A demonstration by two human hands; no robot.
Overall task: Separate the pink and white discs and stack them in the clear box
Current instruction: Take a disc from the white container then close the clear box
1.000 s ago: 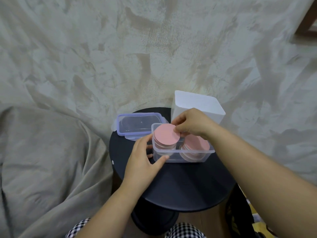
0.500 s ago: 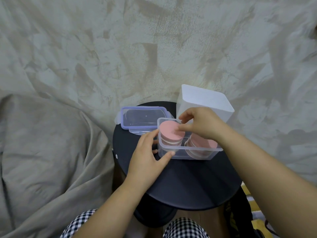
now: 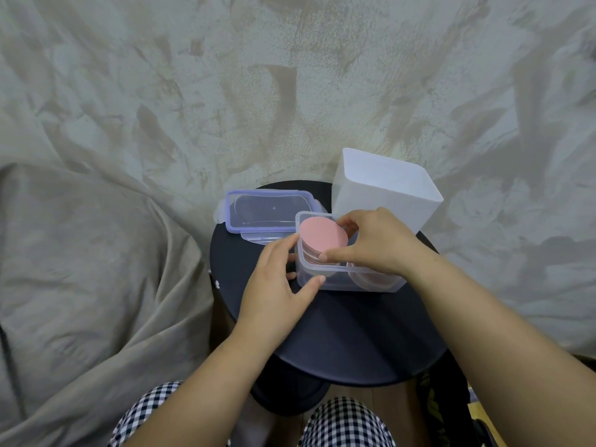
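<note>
A clear box (image 3: 335, 280) stands on the round dark table (image 3: 354, 333). Its left half holds a stack of discs topped by a pink disc (image 3: 322, 235) that rises above the rim. My right hand (image 3: 374, 243) pinches that top pink disc at its right edge with thumb and fingers. A second stack of pink discs (image 3: 371, 279) lies in the box's right half, mostly hidden under my right hand. My left hand (image 3: 277, 285) holds the box's left end, thumb on the front wall and fingers round the left side.
The box's clear lid with blue rim (image 3: 267, 214) lies behind and left of the box. A tall white container (image 3: 387, 195) stands at the table's back right. Grey cloth (image 3: 96, 253) drapes all around. My checked trousers (image 3: 345, 424) are below the table's near edge.
The camera view has shifted slightly. My right hand has changed its grip on the top pink disc, which now sits higher above the rim. My left hand stays on the box.
</note>
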